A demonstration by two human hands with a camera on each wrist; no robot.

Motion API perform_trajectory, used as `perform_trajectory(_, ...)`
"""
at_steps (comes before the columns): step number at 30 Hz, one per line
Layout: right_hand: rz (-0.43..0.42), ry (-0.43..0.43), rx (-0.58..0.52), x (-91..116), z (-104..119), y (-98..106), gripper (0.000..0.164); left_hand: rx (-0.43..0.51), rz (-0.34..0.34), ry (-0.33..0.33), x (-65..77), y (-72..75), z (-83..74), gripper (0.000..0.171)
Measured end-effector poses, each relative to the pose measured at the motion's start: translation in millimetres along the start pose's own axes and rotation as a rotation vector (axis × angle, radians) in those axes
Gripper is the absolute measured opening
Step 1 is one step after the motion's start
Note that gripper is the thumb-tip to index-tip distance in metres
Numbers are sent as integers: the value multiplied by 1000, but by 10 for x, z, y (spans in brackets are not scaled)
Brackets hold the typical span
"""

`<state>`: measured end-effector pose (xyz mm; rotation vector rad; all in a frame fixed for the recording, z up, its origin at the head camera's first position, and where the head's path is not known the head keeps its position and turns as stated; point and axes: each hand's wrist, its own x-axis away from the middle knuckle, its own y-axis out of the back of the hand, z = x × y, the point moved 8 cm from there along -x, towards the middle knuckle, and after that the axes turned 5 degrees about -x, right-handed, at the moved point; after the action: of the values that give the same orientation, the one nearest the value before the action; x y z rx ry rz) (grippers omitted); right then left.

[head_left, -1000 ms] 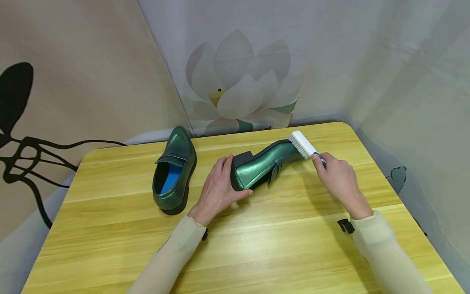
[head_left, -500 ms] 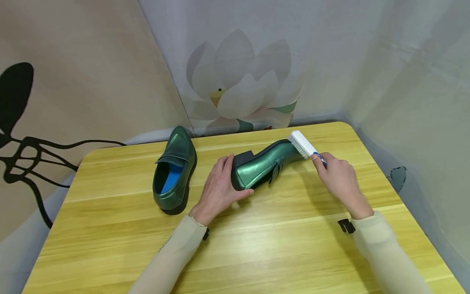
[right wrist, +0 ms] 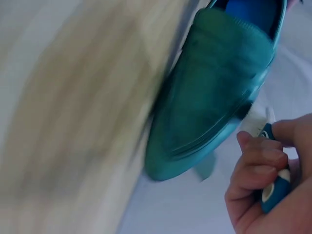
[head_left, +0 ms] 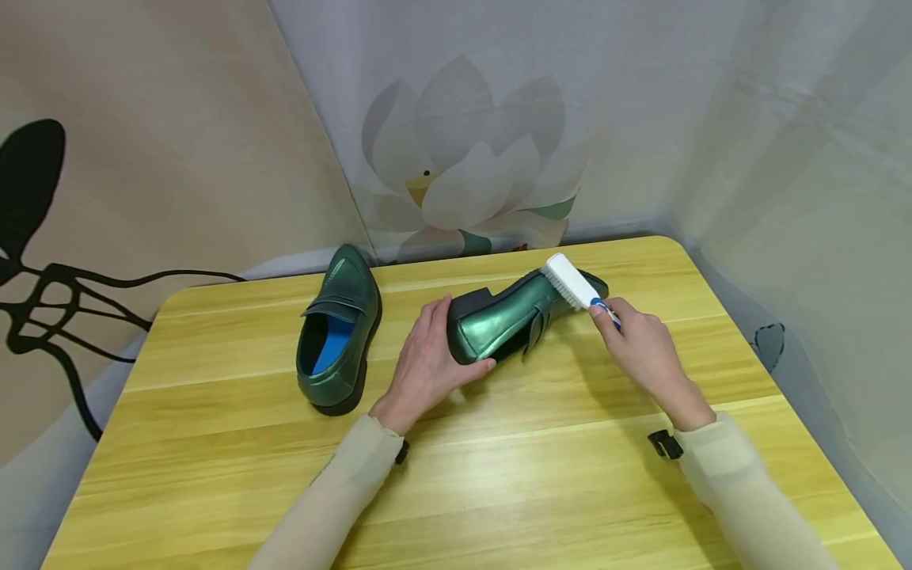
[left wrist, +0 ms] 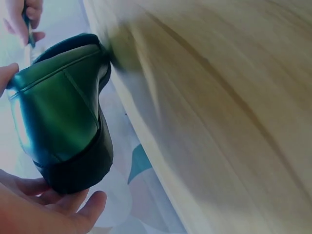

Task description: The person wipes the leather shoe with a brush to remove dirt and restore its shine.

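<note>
A shiny green loafer (head_left: 502, 321) lies tipped on its side, its black heel toward the left and its toe to the right. My left hand (head_left: 427, 364) grips it round the heel, thumb along the lower side; the left wrist view shows the fingers curled under the heel (left wrist: 78, 168). In my right hand (head_left: 644, 348) is a white scrub brush (head_left: 573, 281) with a blue-and-white handle (right wrist: 278, 187). Its bristles rest against the loafer's upward-facing side, a little behind the toe. The matching green loafer (head_left: 338, 332) with a blue insole stands upright to the left.
Everything sits on a wood-grain table (head_left: 456, 491) with rounded back corners. A pale curtain (head_left: 641, 119) with a printed flower hangs right behind it. At the left is a black wire ornament (head_left: 53, 309) beside the table edge.
The brush in my right hand has slid left along the loafer, from the toe tip toward the middle, uncovering the toe. My left hand keeps its grip; the other loafer has not moved.
</note>
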<state>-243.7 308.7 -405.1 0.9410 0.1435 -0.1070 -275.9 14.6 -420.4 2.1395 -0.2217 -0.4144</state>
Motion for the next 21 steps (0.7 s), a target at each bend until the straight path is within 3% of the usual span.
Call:
perform_trajectory(8,-7,219,114,130,603,-112,33,12,-36,-18,-23,42,-93,111)
perform_trajectory(13,-13,319,127,231,793,-174,22,15,-45,-11,-24,47,-116,112)
perform_trajectory(16,-19,323,137,239,790,-176,21,19,-51,-2,-20,49,-115,112)
perform_trajectory(21,-46,219,136,167,615,-83,28,30,-58,6,-16,48,-110,112)
